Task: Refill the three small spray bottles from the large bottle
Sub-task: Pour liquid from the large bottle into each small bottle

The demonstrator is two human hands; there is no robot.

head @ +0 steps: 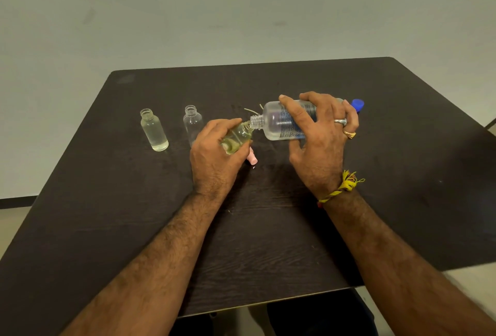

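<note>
Nearest me, both forearms reach forward over the dark worktop. My left hand curls its grip round a small spray bottle, tilted right. My right hand clasps the large bottle sideways, mouth meeting the small neck. Two uncapped small bottles stand left.

Right hand grips large bottle tilted, neck touching the mouth of small bottle gripped between left hand fingers
</note>
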